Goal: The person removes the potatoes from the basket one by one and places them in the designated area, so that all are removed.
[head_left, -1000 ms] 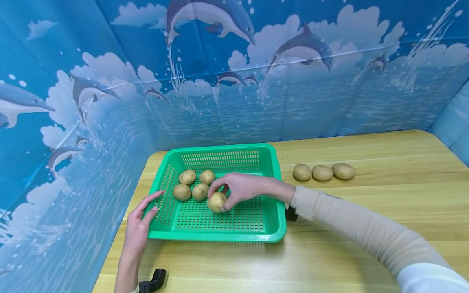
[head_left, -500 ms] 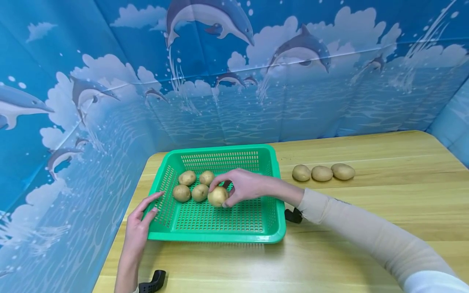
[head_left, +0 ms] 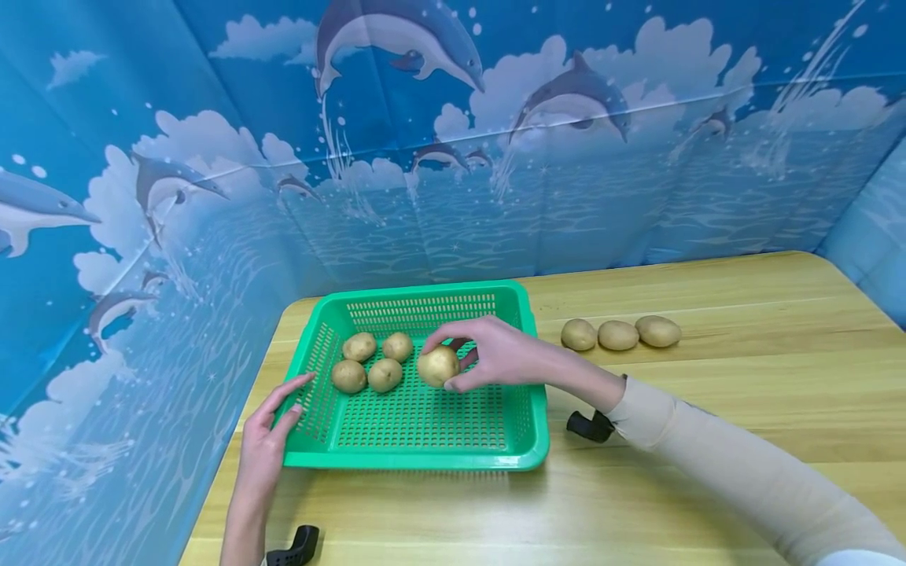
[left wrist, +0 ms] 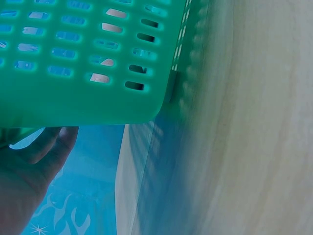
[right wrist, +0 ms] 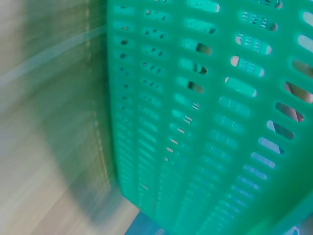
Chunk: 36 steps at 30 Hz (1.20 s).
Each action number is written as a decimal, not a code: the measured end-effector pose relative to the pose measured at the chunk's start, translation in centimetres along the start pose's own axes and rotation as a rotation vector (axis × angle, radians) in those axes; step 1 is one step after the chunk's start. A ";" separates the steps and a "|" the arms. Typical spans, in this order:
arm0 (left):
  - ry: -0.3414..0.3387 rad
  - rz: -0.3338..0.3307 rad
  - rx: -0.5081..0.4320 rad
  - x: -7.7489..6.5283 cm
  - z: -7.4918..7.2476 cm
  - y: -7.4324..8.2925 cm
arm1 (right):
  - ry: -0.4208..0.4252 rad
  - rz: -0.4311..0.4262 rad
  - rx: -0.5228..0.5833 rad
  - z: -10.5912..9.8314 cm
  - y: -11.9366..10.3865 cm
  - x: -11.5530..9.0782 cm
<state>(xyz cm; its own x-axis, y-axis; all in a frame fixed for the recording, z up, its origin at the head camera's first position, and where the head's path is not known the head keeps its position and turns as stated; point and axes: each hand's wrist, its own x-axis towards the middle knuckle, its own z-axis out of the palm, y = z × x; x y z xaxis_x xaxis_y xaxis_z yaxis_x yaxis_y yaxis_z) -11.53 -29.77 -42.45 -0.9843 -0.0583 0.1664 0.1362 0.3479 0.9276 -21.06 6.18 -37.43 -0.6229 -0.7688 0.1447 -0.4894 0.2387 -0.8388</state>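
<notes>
My right hand (head_left: pixel 491 354) pinches a round tan potato (head_left: pixel 438 366) between thumb and fingers, raised over the green plastic basket (head_left: pixel 534 409). Several potatoes (head_left: pixel 385 376) lie grouped inside the basket, toward its left end. At the left rim my left hand (head_left: pixel 265 436) grips the basket, with index finger and thumb reaching over the edge. In the left wrist view, part of the left hand (left wrist: pixel 29 171) shows beside the basket's perforated wall (left wrist: pixel 83 98). The right wrist view holds only the basket's slotted side (right wrist: pixel 195 127); hand and potato are hidden there.
Three more potatoes (head_left: pixel 618 336) sit in a row on the wooden table (head_left: pixel 743 354), right of the basket. A blue dolphin-print curtain (head_left: pixel 453 220) hangs behind and to the left. Black wrist mounts (head_left: pixel 591 426) sit on both wrists.
My right hand has lifted the potato and moved it right, away from the group in the basket. The left hand has stayed on the rim.
</notes>
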 end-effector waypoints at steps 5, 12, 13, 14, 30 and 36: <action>0.008 -0.009 -0.010 -0.1 -0.1 0.0 | 0.042 -0.013 0.041 -0.1 0.1 -0.9; 0.010 -0.021 -0.011 -0.2 -0.1 0.0 | 0.123 -0.044 0.075 -0.3 0.3 -2.1; 0.010 -0.022 -0.011 -0.2 -0.1 0.0 | 0.134 -0.042 0.081 -0.3 0.3 -2.2; 0.010 -0.024 -0.010 -0.2 -0.1 0.0 | 0.143 -0.042 0.089 -0.4 0.4 -2.4; 0.012 -0.022 -0.006 -0.1 -0.1 0.0 | 0.335 -0.037 0.148 -1.6 0.5 -5.4; 0.008 -0.019 0.002 0.0 0.0 0.1 | 0.395 -0.026 0.098 -2.2 0.6 -6.9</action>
<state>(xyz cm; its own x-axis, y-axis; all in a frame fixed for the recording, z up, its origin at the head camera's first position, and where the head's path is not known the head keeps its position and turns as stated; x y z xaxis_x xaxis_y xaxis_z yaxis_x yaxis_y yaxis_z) -11.51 -29.68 -42.33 -0.9858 -0.0722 0.1515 0.1173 0.3485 0.9299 -18.44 12.92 -37.73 -0.8066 -0.4826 0.3412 -0.4598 0.1497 -0.8753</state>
